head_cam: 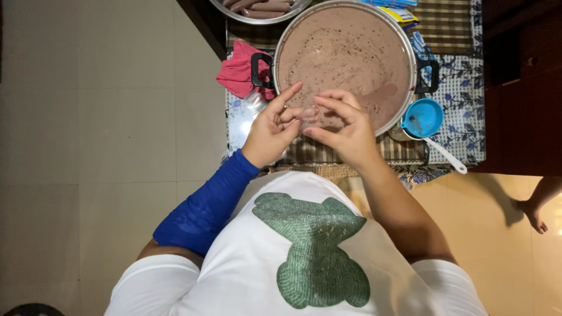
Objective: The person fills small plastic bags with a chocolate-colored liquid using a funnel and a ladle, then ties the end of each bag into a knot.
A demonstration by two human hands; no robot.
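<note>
Head view looks straight down on a small clear plastic bag (308, 114) pinched between your two hands, just over the near rim of the big pot. It reads as thin, limp film: very light, slippery, easy to tear or let slide, and hard to see against the mix. I'd judge the top edge the place to take it, thumb against forefinger on each side.

Your left hand (274, 130), with a blue sleeve (205, 208) on the forearm, has thumb and fingers closed on the film's left side, the forefinger stretched up. Your right hand (344, 130) meets it from the other side, fingertips curled together on the same film. Both grips are clamped on the bag, not spread.

Behind them the pot (410, 52) is full of brown, speckled liquid, black handles at either side. A blue funnel (422, 117) and a white spoon handle (448, 155) lie right of it on the patterned worktop (462, 88); a pink cloth (239, 73) sits left. A metal bowl (260, 19) of filled brown tubes is at the top.
</note>
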